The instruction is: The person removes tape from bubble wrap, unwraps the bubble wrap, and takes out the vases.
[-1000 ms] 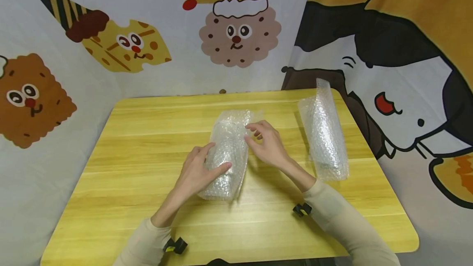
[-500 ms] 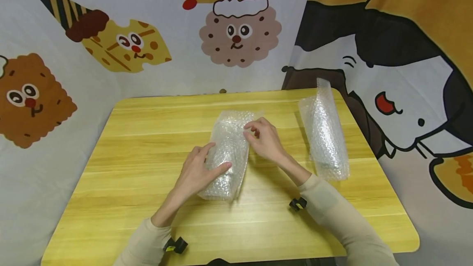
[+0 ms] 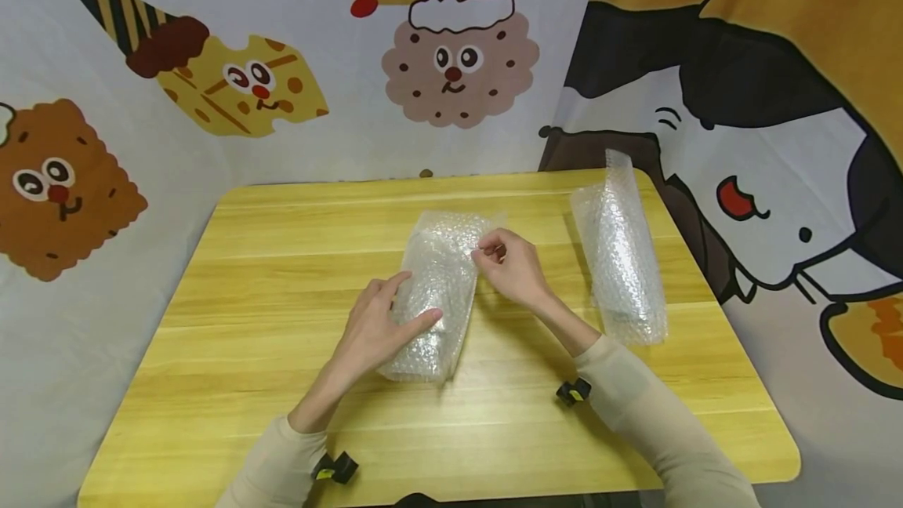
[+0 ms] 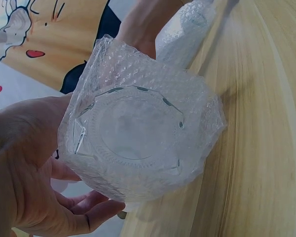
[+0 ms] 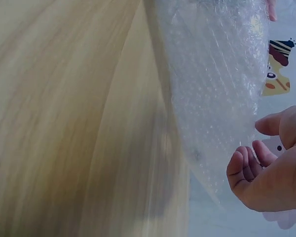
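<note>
A clear glass vessel (image 4: 130, 128) with a faceted rim or base shows through its bubble wrap in the left wrist view. The wrapped bundle (image 3: 430, 296) lies lengthwise near the middle of the table. My left hand (image 3: 374, 328) grips its near left part, thumb across the top and fingers along the left side. At the far right edge of the wrap (image 5: 212, 74), my right hand (image 3: 511, 269) pinches the film between thumb and forefinger, the other fingers curled; the exact contact is partly hidden.
A second bubble-wrapped bundle (image 3: 624, 257) lies at the right of the wooden table (image 3: 233, 351), its upper end reaching the back edge. Cartoon-printed cloth (image 3: 296, 155) hangs behind and beside the table. Each sleeve has a small black device near the wrist.
My right hand has closed its thumb and forefinger together at the wrap's edge and shifted slightly right in the last half second. My left hand and the second bundle have stayed put.
</note>
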Available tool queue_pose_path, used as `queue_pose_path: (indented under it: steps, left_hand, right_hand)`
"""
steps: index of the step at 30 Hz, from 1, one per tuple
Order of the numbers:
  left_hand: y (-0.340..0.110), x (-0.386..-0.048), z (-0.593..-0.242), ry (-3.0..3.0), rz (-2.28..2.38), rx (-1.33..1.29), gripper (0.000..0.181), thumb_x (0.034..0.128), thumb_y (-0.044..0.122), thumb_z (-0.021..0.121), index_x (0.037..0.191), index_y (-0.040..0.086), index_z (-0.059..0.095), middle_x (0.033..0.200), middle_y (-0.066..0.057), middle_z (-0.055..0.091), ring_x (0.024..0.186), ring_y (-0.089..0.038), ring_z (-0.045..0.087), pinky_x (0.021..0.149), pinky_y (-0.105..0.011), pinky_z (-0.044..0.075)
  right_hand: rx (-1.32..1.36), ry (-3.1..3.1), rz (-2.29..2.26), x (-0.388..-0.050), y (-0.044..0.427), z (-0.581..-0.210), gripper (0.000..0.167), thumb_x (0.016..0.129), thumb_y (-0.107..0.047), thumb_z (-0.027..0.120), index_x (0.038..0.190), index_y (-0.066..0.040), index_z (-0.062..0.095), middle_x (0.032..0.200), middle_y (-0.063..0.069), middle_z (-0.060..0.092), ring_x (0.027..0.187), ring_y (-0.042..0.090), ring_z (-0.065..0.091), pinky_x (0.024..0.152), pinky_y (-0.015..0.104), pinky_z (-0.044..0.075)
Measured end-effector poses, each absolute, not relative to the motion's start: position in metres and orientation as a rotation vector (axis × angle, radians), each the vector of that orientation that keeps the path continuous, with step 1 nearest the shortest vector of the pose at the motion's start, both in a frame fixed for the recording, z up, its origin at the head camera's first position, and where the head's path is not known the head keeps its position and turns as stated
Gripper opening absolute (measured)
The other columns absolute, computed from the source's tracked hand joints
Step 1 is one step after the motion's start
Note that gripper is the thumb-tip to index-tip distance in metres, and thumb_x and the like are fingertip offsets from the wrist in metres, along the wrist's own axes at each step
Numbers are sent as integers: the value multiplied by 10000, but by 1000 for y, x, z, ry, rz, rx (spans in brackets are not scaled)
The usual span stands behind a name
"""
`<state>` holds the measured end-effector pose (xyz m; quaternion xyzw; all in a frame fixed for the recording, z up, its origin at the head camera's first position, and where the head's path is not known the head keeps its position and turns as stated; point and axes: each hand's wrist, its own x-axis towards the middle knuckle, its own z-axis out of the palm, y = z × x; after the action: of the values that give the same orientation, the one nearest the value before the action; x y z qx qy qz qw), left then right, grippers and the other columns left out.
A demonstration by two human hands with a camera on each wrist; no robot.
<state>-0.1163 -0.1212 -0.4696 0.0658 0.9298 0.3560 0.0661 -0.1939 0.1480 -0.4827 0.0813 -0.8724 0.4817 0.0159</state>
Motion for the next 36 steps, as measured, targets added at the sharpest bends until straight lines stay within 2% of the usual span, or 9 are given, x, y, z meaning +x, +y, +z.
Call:
queue_pose_path:
  steps: [5, 11, 14, 24, 36]
  left_hand:
    - [-121, -116, -469, 2797, 1078, 201, 954, 952, 675, 828, 1699, 178, 504, 1313, -197, 666, 1069, -302, 642, 783, -354, 569]
    - [-122, -116, -469, 2801, 1077, 203, 943, 956, 666, 830, 1692, 171, 513, 1341, -209, 670, 1085, -311, 652, 788, -362, 577]
    - [-122, -117, -469, 2807, 1076, 214, 935, 957, 662, 830, 1687, 168, 519, 1328, -210, 674, 1070, -310, 651, 780, -353, 565]
    - [-122, -117, -470, 2800, 1079, 203, 931, 957, 677, 821, 1684, 177, 524, 1313, -202, 676, 1048, -299, 641, 760, -327, 536]
    - [-122, -117, -470, 2817, 1082, 233, 950, 975, 672, 802, 1689, 113, 519, 1380, -226, 668, 1067, -310, 648, 794, -397, 590]
  right_hand:
    - [271, -2732, 1510, -192, 155, -483, 157, 1050, -181, 772, 1147, -59, 787, 1005, 127, 785, 869, 246, 717, 631, 250, 604]
    - [350, -2773, 1439, -191, 161, -485, 195, 1063, -186, 766, 1162, -32, 834, 1123, 147, 821, 922, 254, 746, 755, 274, 640]
    - [389, -2772, 1451, -191, 164, -487, 178, 1058, -167, 772, 1151, -32, 843, 1121, 143, 813, 926, 251, 745, 800, 284, 648]
    - [505, -2764, 1501, -190, 170, -492, 123, 1071, -138, 762, 1143, -64, 829, 1073, 103, 777, 923, 213, 705, 815, 232, 627]
    - [602, -2790, 1492, -190, 178, -493, 100, 1095, -129, 730, 1092, -68, 809, 1093, 87, 751, 985, 217, 694, 862, 262, 640]
